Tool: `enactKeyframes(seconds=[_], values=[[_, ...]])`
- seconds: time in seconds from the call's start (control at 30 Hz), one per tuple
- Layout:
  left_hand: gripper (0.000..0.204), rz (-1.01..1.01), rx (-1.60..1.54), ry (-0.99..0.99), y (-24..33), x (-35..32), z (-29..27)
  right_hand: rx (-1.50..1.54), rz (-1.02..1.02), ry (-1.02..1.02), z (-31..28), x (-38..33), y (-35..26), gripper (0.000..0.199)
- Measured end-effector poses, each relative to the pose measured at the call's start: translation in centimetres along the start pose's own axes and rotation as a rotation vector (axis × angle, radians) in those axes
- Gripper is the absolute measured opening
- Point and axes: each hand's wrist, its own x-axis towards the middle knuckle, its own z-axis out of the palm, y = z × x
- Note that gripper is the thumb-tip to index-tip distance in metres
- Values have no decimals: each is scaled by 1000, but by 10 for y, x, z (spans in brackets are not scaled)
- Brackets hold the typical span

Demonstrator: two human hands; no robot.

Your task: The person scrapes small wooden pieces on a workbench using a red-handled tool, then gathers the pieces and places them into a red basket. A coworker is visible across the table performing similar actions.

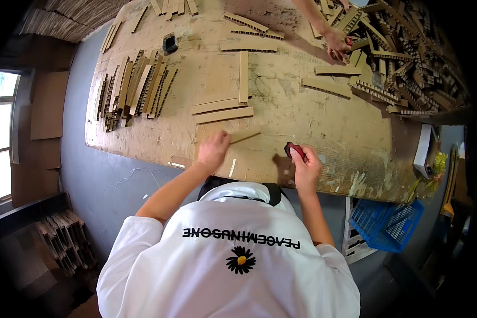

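Observation:
My left hand is closed around one end of a cardboard strip, which points to the right just above the table's near edge. To the right, my right hand grips a small dark red and black object; its exact kind is hidden by the fingers. Beyond my left hand, two cardboard strips lie side by side. Another strip stretches away from their right end, and several more lie farther off. Honeycomb-like openings show along the edges of some strips.
A worn table carries a loose row of strips at left and a large heap at right. A small black container stands far left. Across the table, another person's hand holds something red. A blue crate sits below right.

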Motion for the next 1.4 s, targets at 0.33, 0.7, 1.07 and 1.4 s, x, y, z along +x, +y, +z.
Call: enactKeyframes(seconds=[0.33, 0.7, 1.07, 1.4], values=[[34, 227, 89, 143, -21, 141, -80, -127, -60, 4, 28, 29, -29, 15], [30, 363, 346, -129, -55, 226, -69, -285, -185, -30, 54, 50, -52, 14], [46, -72, -127, 286, -114, 111, -28, -283, -351, -264, 137, 127, -46, 12], [47, -168, -168, 353, -103, 105, -1, -600, -706, -461, 206, 179, -25, 14]])
